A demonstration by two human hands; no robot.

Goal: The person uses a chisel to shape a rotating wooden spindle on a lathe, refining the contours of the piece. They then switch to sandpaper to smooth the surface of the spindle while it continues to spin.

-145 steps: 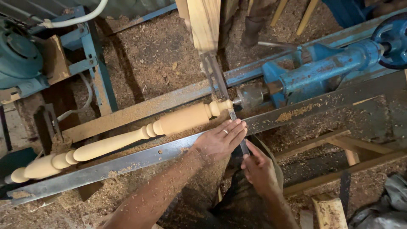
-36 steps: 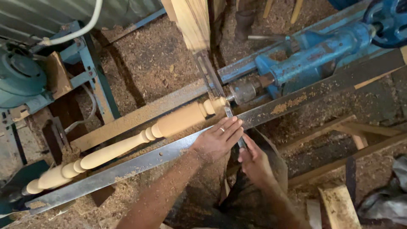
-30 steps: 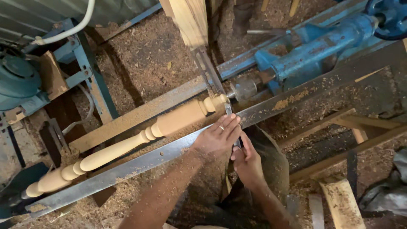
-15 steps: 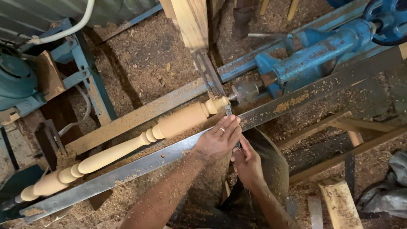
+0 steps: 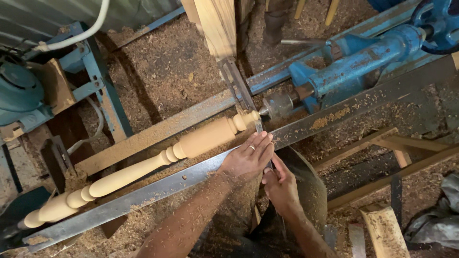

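Observation:
A long pale turned wooden spindle (image 5: 143, 167) is mounted on a lathe, running from lower left up to the blue tailstock (image 5: 354, 67) at right. My left hand (image 5: 248, 155) lies flat on the grey metal tool rest (image 5: 158, 191), fingers pressing a thin metal chisel (image 5: 260, 129) whose tip meets the spindle's right end. My right hand (image 5: 279, 184) sits just behind, wrapped around the chisel's handle, which is mostly hidden.
Sawdust covers the lathe bed and floor. A teal motor (image 5: 19, 93) and blue frame (image 5: 103, 91) stand at left. A wooden plank (image 5: 215, 26) leans at top centre. Wooden offcuts (image 5: 385, 234) and a grey bag (image 5: 437, 220) lie at lower right.
Both hands stay on the chisel at the spindle's right end; my left fingers have edged slightly toward the wood. The view shifts a little.

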